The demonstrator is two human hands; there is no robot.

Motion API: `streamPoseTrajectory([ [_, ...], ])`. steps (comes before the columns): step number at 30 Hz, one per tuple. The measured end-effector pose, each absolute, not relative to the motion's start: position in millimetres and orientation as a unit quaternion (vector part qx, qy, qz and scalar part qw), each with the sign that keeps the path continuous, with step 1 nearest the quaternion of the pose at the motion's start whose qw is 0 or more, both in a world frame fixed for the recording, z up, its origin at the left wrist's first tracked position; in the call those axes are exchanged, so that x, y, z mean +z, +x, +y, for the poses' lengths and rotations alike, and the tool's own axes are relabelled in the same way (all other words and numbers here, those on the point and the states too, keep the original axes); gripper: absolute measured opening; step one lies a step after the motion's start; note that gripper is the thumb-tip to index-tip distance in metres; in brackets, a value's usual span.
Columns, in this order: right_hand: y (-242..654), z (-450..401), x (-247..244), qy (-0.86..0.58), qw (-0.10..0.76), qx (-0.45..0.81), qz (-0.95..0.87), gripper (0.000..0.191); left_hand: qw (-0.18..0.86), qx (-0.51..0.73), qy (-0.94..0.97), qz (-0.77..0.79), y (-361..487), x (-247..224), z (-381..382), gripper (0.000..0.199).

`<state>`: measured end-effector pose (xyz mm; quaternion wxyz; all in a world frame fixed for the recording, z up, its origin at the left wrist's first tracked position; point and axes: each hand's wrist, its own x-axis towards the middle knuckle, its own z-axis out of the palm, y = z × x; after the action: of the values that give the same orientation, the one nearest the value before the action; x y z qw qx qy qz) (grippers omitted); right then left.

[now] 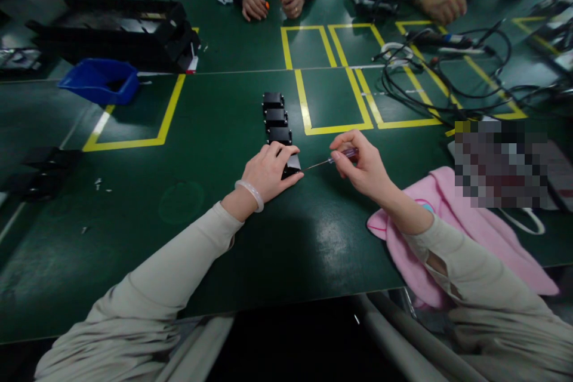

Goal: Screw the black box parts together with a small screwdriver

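Observation:
My left hand (268, 172) is closed around a small black block-shaped part (292, 166), holding it against the green table (215, 262). In my right hand (360, 164) is a screwdriver (347, 156) with a clear purplish handle, gripped between thumb and fingers. Its thin shaft points left, and the tip meets or comes very near the right side of the black part. Just beyond my left hand, similar black parts (276, 117) stand in a row with small shiny screws at their sides. My left fingers and palm hide much of the held part.
A blue scoop-like bin (102, 80) sits at left beside black trays (120, 30). Loose screws (98, 184) lie left of my arm. Right are a pink cloth (452, 215) and tangled black cables (403, 86). Co-workers' hands (255, 5) rest across the table.

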<state>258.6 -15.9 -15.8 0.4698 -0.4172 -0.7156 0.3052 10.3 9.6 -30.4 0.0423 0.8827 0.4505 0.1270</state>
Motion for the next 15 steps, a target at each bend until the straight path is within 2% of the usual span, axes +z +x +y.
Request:
streamPoseTrajectory([
  [8,258.8,-16.1,-16.1,-0.414,0.460,0.328,-0.714,0.022,0.042,0.122,0.883,0.451,10.6,-29.6,9.5,0.048],
  [15,259.4,-14.9,-19.2,-0.414,0.476,0.301,-0.715,0.023,0.043,0.124,0.881,0.454,10.8,-30.3,9.9,0.048],
])
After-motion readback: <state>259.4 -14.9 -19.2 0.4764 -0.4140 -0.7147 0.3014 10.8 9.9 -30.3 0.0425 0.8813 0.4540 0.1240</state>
